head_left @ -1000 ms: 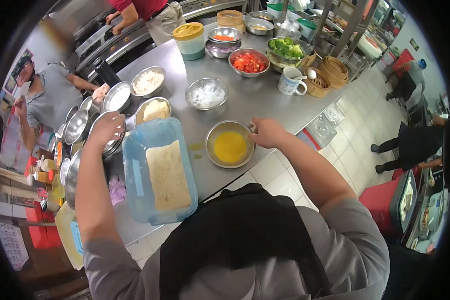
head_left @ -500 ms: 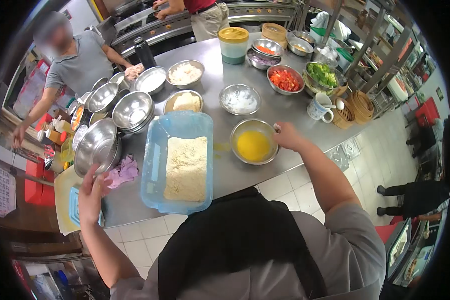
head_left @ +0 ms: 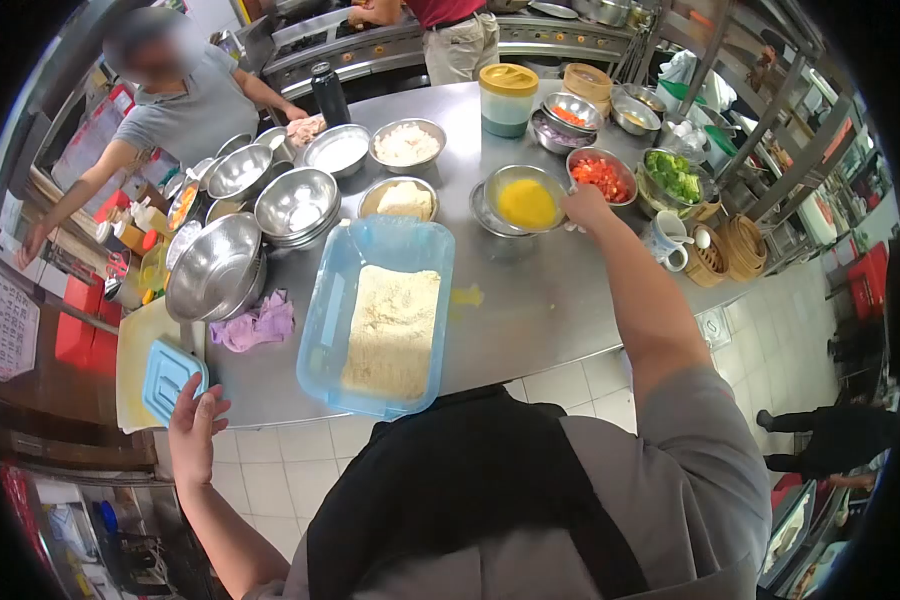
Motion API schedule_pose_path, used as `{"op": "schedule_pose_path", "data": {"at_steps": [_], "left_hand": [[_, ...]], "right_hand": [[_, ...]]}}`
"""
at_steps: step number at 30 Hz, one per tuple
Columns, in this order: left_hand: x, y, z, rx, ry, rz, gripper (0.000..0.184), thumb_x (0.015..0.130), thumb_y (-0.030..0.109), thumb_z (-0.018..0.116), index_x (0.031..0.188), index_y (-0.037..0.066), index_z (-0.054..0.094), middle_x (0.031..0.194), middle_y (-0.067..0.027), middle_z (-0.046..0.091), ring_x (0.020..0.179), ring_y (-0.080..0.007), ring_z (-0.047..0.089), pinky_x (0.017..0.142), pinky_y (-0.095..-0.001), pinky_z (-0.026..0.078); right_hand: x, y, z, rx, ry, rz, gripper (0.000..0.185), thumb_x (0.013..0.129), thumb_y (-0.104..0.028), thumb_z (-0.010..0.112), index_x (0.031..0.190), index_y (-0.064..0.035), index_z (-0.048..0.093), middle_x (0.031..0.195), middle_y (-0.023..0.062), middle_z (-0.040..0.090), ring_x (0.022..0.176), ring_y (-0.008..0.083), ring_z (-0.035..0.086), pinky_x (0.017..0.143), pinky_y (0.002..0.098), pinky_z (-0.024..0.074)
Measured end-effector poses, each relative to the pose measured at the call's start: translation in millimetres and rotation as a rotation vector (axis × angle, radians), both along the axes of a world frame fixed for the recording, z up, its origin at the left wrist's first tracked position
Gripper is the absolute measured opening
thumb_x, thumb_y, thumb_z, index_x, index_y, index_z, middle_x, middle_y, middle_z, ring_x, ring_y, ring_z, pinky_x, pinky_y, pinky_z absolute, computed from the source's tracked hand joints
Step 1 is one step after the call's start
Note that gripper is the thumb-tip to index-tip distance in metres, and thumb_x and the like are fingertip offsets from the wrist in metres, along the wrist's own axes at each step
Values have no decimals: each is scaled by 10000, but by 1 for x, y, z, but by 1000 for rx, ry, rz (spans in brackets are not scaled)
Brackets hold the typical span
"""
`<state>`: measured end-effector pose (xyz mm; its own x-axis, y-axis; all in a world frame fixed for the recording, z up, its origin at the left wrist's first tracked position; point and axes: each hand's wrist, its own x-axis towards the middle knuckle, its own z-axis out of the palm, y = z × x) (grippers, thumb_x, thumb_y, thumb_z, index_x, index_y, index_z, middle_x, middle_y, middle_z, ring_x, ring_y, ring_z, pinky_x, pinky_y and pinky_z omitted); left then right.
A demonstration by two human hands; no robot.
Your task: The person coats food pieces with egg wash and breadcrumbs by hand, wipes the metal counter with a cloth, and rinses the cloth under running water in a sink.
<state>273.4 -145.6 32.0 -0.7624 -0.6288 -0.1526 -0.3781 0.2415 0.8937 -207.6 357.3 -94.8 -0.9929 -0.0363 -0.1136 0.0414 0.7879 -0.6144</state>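
Metal bowl of yellow liquid (head_left: 491, 203), far centre, right rim pinched by the right hand (head_left: 586, 208); bare tabletop (head_left: 530, 310) opens nearer! Left hand (head_left: 198, 418), fingers parted, by the near-left blue lid (head_left: 170, 382). A second bowl (head_left: 481, 221) shows just a sliver.

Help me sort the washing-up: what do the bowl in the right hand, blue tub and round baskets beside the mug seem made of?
The bowl looks like metal, probably polished stainless steel, from its silvery shine. The blue tub seems smooth plastic, given its tinted, translucent-looking walls. The round baskets appear matt bamboo or wood, judging by their tan, banded sides.
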Motion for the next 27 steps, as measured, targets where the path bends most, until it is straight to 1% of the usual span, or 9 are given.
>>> {"op": "schedule_pose_path", "data": {"at_steps": [8, 11, 13, 18, 22, 23, 24, 25, 27], "left_hand": [[26, 1, -8, 13, -38, 47, 634, 986, 367, 597, 1495, 50, 392, 1295, -163, 616, 1066, -216, 649, 854, -327, 511], [32, 2, -10, 13, -36, 48, 626, 987, 361, 596, 1493, 50, 396, 1294, -164, 618, 1066, -213, 648, 850, -327, 511], [29, 3, -12, 17, -34, 42, 621, 987, 359, 595, 1490, 51, 401, 1292, -165, 620, 1064, -214, 648, 849, -329, 510], [11, 5, -15, 22, -34, 8, 614, 988, 362, 594, 1484, 48, 414, 1282, -165, 628, 1058, -221, 648, 858, -338, 508], [-8, -4, -18, 13, -15, -68, 607, 986, 343, 595, 1459, -1, 432, 1277, -167, 626, 1045, -214, 651, 848, -341, 524], [-16, -1, -15, -11, -21, -88, 597, 984, 344, 595, 1448, -2, 449, 1260, -153, 639, 1021, -202, 656, 835, -331, 523], [-21, 1, -11, -40, -27, -80, 588, 982, 345, 595, 1437, -4, 466, 1243, -139, 652, 998, -190, 662, 822, -322, 523], [-23, -4, -18, -73, 12, -32, 557, 976, 356, 599, 1408, 15, 515, 1182, -108, 683, 951, -169, 669, 783, -302, 518], [-25, -24, -22, -156, 14, 94, 469, 972, 344, 610, 1319, 29, 602, 1070, -78, 713, 856, -148, 674, 708, -278, 512]], "right_hand": [[-17, -23, -14, 266, 52, 115, 293, 843, -208, 572, 903, 35, 724, 804, 157, 737, 688, 324, 717, 758, 418, 582], [-30, -12, -62, 270, 325, 68, 300, 834, -243, 629, 941, 36, 658, 721, 173, 685, 609, 256, 687, 547, 392, 548], [-32, -10, -60, 354, 85, 268, 318, 822, -258, 642, 960, 28, 661, 742, 173, 694, 623, 252, 691, 554, 388, 548], [16, -15, -39, -114, -4, -192, 340, 782, -257, 686, 987, 14, 677, 805, 181, 710, 622, 236, 686, 542, 384, 529], [51, 18, -19, -103, 2, -88, 305, 789, -214, 702, 1001, 5, 697, 825, 156, 710, 716, 174, 676, 619, 355, 517], [17, 57, -86, -172, 83, -135, 297, 812, -208, 706, 1023, 1, 701, 833, 114, 706, 737, 152, 641, 664, 347, 509], [65, 44, -28, -200, 33, -143, 295, 832, -213, 711, 1032, 3, 704, 857, 86, 699, 715, 155, 608, 654, 357, 503], [67, 60, -43, -469, 53, -134, 332, 855, -279, 702, 1028, 4, 710, 854, 73, 687, 721, 167, 604, 656, 364, 498], [95, 70, -8, -246, 14, -58, 288, 845, -189, 615, 1030, 17, 697, 866, 110, 683, 776, 175, 632, 668, 341, 497]]}}
